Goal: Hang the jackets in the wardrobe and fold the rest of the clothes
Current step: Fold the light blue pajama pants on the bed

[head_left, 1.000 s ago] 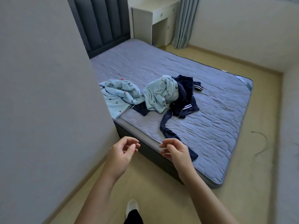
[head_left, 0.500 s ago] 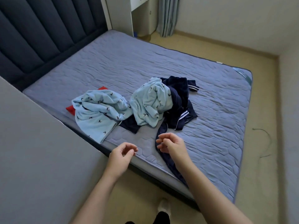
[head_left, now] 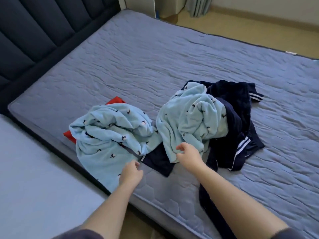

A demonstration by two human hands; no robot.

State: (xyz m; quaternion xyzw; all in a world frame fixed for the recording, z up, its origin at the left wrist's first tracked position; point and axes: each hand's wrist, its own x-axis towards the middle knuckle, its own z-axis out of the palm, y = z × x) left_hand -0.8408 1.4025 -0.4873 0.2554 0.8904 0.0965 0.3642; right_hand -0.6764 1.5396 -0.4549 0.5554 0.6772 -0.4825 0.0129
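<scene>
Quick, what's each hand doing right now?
Left hand: open, loosely curled, holding nothing.
Right hand: curled at the light blue garment; grip cannot be told.

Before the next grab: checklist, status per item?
1. ok: left hand holds nothing.
2. cannot tell: whether right hand grips the right blue garment; it is over the hem.
3. not ok: pile untangled. The right blue garment lies on navy clothes, and the left blue garment covers a red item.
4. cannot tell: which pieces are jackets; all are crumpled.
5. not ok: wardrobe in view.
6. ok: bare bed for folding.
</scene>
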